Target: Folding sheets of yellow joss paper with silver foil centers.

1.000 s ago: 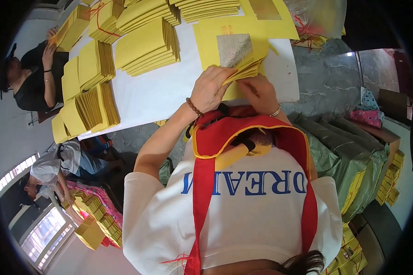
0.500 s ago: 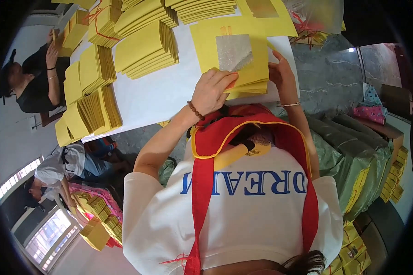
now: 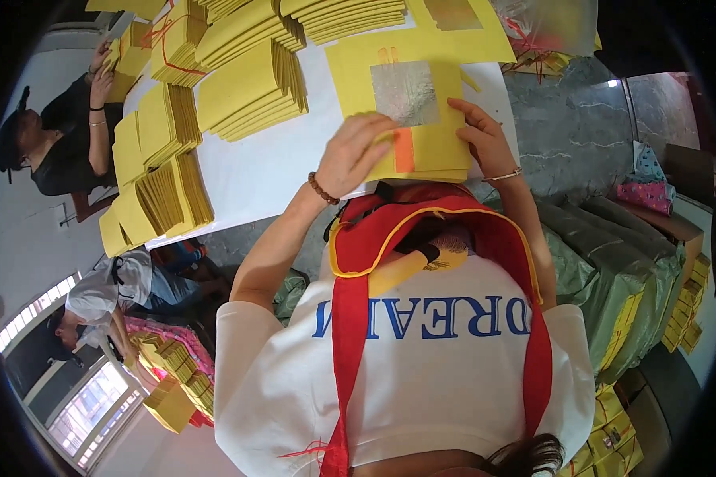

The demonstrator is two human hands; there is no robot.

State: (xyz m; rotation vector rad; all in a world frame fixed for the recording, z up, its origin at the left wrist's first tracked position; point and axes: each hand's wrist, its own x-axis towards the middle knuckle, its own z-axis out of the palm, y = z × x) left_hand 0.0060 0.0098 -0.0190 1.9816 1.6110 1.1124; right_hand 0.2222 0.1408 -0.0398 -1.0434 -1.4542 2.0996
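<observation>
In front of me lies a stack of yellow paper sheets (image 3: 445,147). A silver foil square (image 3: 406,94) sits on the top sheet, and an orange strip (image 3: 404,153) runs below it. My left hand (image 3: 356,153) is over the left side of the stack, fingers stretched toward the strip and the foil's lower edge, holding nothing that I can see. At the stack's right edge is my right hand (image 3: 487,141), thumb and index finger apart, the fingertips at the paper's margin.
Several piles of folded yellow paper (image 3: 250,87) cover the left of the white table (image 3: 318,151). Another yellow sheet with foil (image 3: 453,14) lies at the far side. Two people (image 3: 64,147) work at the left. Green-wrapped bundles (image 3: 612,278) stand at the right.
My left hand has lifted and shifted left, uncovering the orange strip. The foil's turned-up lower corner now lies flat. My right hand has come in over the stack's right edge.
</observation>
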